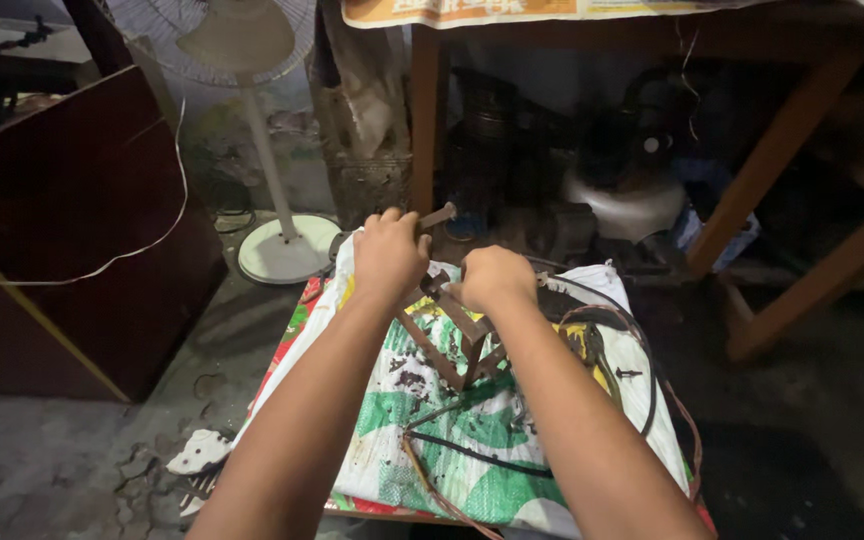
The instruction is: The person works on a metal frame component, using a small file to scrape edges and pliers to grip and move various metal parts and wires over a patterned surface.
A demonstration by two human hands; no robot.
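Hands share the rusty brown metal frame — left hand fisted on its handle, right hand clamping a bar; steady it on the green-and-white woven sack.

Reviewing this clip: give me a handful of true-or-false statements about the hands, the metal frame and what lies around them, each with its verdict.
1. Both hands grip the rusty metal frame. True: the left hand and the right hand are closed on its upper parts.
2. The frame rests on a bare wooden board. False: it stands on a printed green and white sack.
3. A standing fan is behind the work, to the left. True.
4. Cables lie on the sack at the right. True.
5. The right hand holds a hammer. False: no hammer shows; it grips the frame.
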